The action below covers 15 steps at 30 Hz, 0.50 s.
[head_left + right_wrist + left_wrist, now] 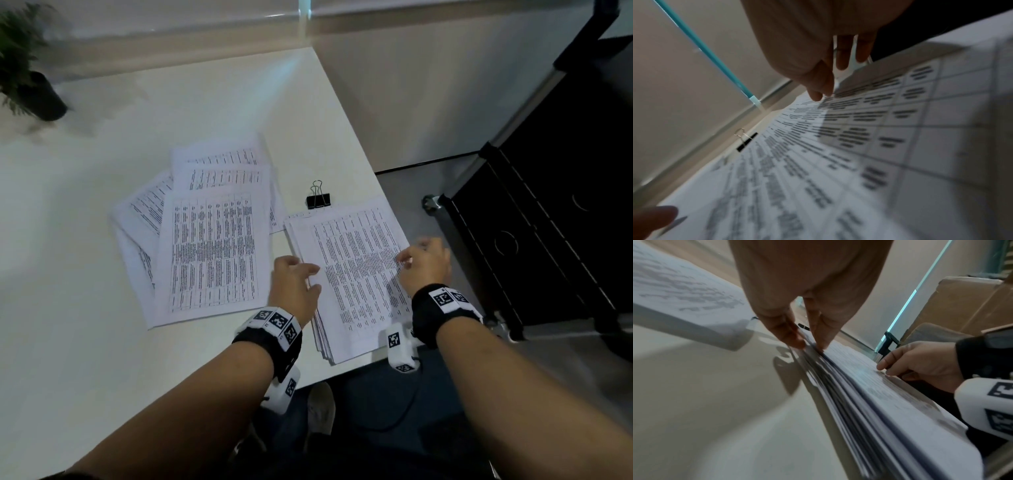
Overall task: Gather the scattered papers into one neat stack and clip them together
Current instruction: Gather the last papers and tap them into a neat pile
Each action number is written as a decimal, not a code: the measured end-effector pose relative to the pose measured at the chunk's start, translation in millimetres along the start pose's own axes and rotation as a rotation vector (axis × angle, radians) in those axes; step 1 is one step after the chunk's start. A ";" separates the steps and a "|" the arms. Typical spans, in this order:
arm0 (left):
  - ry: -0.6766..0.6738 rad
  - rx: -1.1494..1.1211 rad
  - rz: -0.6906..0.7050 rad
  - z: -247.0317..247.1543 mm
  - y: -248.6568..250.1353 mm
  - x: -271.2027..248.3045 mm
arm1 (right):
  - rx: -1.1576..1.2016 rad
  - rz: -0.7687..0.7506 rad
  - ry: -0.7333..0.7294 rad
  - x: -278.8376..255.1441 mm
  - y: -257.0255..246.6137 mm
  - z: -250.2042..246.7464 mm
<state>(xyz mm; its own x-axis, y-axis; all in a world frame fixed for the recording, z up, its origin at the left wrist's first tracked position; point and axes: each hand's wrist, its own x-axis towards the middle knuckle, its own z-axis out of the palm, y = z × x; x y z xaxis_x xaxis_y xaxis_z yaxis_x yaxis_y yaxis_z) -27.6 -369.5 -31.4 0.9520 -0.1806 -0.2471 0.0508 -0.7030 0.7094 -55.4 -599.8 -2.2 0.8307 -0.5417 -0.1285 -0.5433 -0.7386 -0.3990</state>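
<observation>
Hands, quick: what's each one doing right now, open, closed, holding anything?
Left hand: pinches the left edge of the paper stack.
Right hand: open, fingertips resting on the stack's top sheet.
</observation>
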 end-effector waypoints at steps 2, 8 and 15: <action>0.062 -0.089 -0.019 -12.4 -1.7 3.8 | -0.036 -0.029 0.050 -3.6 -14.2 -2.0; 0.354 -0.022 -0.258 -96.8 -36.3 30.4 | 0.219 -0.308 -0.179 -8.0 -118.2 20.2; 0.313 0.024 -0.782 -192.8 -119.9 54.0 | 0.108 -0.212 -0.479 -24.0 -224.5 88.9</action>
<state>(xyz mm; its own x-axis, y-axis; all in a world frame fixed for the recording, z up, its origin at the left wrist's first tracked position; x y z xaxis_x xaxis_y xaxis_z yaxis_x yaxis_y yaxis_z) 75.9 -162.3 -2.5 0.6850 0.5612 -0.4646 0.7275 -0.5609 0.3951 57.4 -385.3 9.7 0.8971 -0.1224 -0.4246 -0.3628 -0.7526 -0.5495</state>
